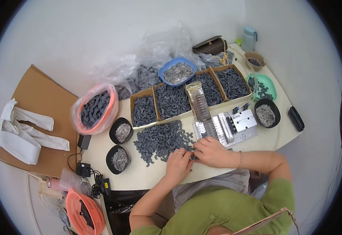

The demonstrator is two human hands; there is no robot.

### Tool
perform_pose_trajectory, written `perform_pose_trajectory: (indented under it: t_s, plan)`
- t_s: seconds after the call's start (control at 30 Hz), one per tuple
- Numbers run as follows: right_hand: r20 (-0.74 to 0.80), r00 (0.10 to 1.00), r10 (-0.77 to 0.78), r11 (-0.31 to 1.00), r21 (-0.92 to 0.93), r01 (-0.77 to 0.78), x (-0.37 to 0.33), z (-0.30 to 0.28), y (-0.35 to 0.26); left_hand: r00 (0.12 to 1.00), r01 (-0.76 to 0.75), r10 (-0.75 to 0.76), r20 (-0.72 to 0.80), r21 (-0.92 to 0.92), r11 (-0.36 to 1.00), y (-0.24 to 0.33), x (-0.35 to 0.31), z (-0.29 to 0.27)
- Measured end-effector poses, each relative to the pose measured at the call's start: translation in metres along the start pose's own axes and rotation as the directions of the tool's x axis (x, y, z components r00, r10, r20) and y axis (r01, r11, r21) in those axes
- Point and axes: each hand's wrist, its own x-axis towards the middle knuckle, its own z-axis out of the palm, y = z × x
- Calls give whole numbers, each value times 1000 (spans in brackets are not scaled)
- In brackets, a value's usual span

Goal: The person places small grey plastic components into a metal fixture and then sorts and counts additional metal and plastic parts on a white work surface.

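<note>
Near the table's front edge my left hand (177, 165) and my right hand (211, 153) come together with bent, closed fingers. Between their fingertips shows a bit of a small dark grey part (193, 157); the fingers cover most of it. Left of and beyond the hands spreads a loose pile of small dark grey plastic parts (159, 141). Just past my right hand stands a metal fixture (228, 131) with a ribbed block and an air cylinder. A clear, ribbed plastic chute (199, 102) slopes down to it from the boxes behind.
Divided cardboard boxes (162, 118) full of grey parts line the back. Metal pins fill a blue tray (167, 81) and black bowls (110, 156), (275, 124). A bagged orange basin (110, 111) stands left, a green tray (272, 83) right. Cables (96, 184) hang at the left edge.
</note>
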Motion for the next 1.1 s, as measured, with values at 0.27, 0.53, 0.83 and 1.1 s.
perform_pose_trajectory:
  t_s: [0.27, 0.53, 0.83, 1.1]
  plan:
    - [-76, 992, 96, 988, 125, -86, 2, -7, 35, 1000, 3, -3, -7, -3, 1000, -14, 5, 0]
    - [-85, 985, 150, 989, -7, -151, -1, -3, 63, 1000, -14, 12, -19, -117, 993, -16, 30, -1]
    - [-61, 984, 170, 985, 32, -168, -17, -27, 39, 975, -144, 114, -189, -156, 977, -16, 75, 15]
    - [-232, 857, 460, 884, 30, -466, -72, -82, 95, 905, -396, 423, -55, 260, 881, -7, 67, 22]
